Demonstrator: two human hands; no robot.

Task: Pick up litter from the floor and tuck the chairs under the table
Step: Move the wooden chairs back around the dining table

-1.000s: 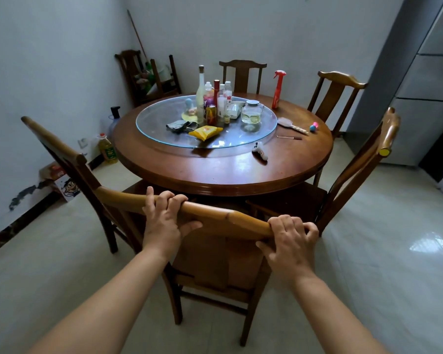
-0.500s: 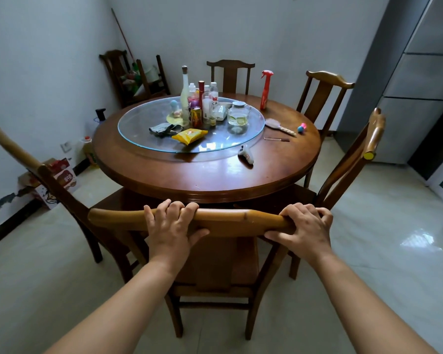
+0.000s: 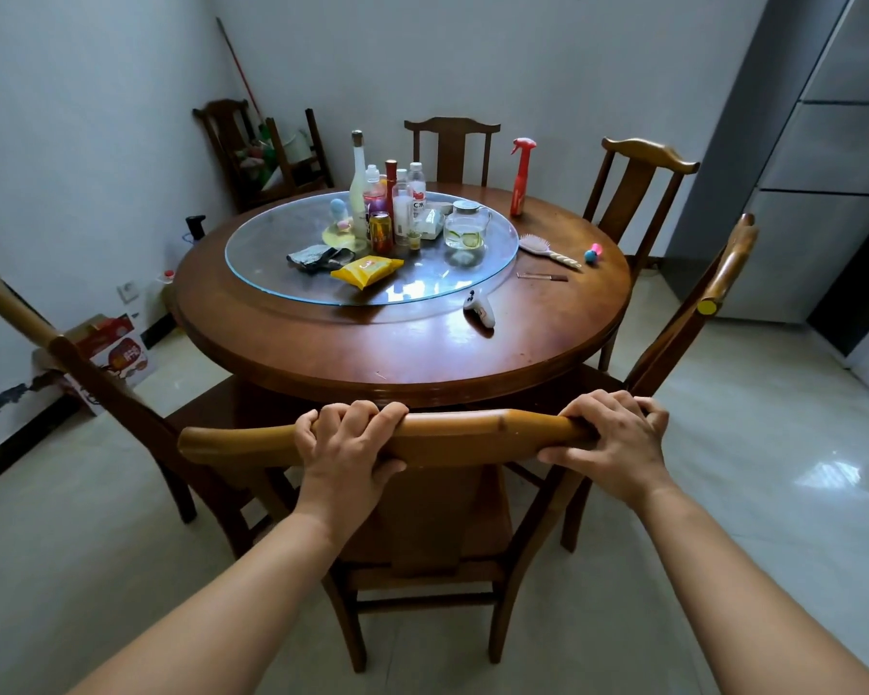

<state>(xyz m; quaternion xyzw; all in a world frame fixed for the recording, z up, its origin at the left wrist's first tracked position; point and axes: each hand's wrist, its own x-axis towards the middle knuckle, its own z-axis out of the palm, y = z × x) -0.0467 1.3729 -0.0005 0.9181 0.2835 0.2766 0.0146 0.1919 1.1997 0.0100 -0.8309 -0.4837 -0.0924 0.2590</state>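
A wooden chair [image 3: 467,436] stands right in front of me, its seat partly under the round wooden table [image 3: 352,353]. My left hand [image 3: 344,446] grips the chair's top rail left of centre. My right hand [image 3: 615,441] grips the rail's right end. The top rail sits close to the table's near edge. A second chair [image 3: 76,363] stands at the left and a third chair [image 3: 693,323] at the right, both angled toward the table. Two more chairs [image 3: 452,148] stand tucked at the far side. No litter shows on the visible floor.
A glass turntable [image 3: 282,243] carries bottles, a can, a jug and a yellow packet [image 3: 367,270]. A hairbrush, a red spray bottle [image 3: 522,175] and a white controller lie on the table. A cardboard box [image 3: 116,351] and stacked chairs sit by the left wall, a grey fridge at right.
The chair in my hands has slid forward toward the table and straightened, its top rail now level and near the table's edge. Both hands have kept their grip.
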